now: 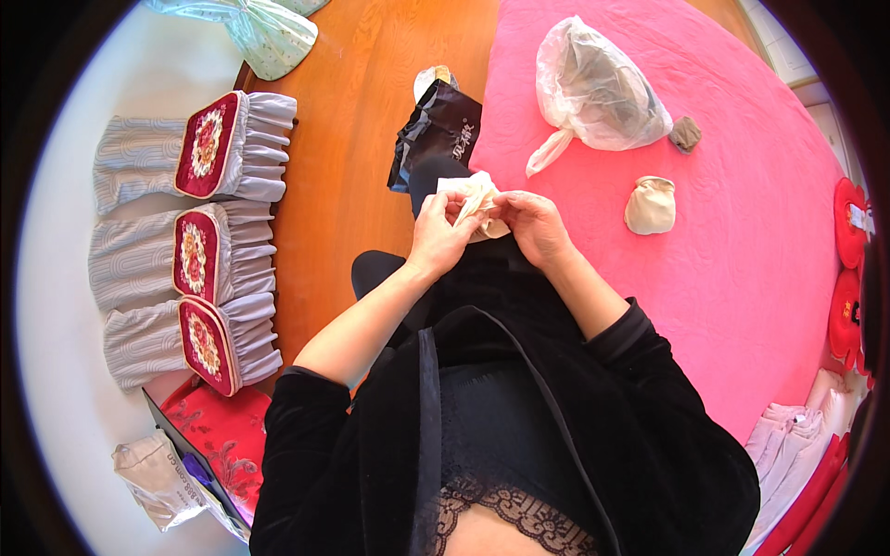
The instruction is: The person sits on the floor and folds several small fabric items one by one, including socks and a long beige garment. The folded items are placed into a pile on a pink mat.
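Note:
A piece of thin cream cloth (480, 198), crumpled and partly folded, is held over my lap. My left hand (441, 233) grips it from the left, thumb and fingers pinching the fabric. From the right, my right hand (535, 226) pinches its other edge between thumb and fingertips. Beside me on the pink bedspread (626, 306) sits a compact cream cloth bundle (651, 206). A smaller grey-brown bundle (685, 134) rests farther away, against a knotted translucent plastic bag (598, 90) with greyish contents that I cannot make out.
A black bag (445, 125) with pale items behind it stands by the bed on the wooden floor (341, 139). Three chairs with ruffled covers and red floral cushions (207, 144) line the left side. Folded pink bedding (786, 438) and red cushions (847, 222) lie at the right edge.

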`<action>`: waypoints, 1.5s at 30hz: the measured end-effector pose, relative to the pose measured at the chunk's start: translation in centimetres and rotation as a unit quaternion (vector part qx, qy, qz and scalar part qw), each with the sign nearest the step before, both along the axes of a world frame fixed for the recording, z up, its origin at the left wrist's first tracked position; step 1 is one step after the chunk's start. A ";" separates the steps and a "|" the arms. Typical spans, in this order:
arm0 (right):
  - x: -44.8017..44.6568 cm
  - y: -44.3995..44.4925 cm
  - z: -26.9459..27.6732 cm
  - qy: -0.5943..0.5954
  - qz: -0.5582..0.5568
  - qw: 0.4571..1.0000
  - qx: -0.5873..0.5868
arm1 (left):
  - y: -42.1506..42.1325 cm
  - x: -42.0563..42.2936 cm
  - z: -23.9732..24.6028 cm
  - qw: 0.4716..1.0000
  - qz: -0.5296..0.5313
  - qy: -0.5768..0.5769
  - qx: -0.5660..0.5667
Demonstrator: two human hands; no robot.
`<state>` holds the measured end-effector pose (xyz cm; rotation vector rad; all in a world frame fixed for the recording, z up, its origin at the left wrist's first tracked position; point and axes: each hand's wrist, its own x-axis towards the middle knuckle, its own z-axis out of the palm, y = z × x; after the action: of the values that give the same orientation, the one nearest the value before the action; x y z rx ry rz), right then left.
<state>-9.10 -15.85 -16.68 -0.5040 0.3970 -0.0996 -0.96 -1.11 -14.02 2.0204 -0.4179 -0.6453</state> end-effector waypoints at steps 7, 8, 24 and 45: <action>0.7 1.1 0.4 0.056 -0.015 0.998 -0.041 | -0.3 0.6 -0.1 0.999 0.014 -0.014 0.034; 0.6 1.1 0.3 0.048 -0.006 0.998 -0.040 | -0.6 0.1 0.4 0.995 0.001 -0.067 0.070; 1.4 1.1 0.4 0.106 0.037 0.992 -0.058 | 0.5 1.4 -0.4 0.981 0.004 -0.147 0.124; 1.5 -0.4 3.5 -0.092 -0.024 0.976 0.195 | -1.1 0.5 3.6 0.757 0.225 0.477 -0.386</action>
<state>-7.64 -16.29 -13.19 -0.0962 0.2392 -0.1118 -0.42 -2.16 -10.45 0.7583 0.3818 -0.8982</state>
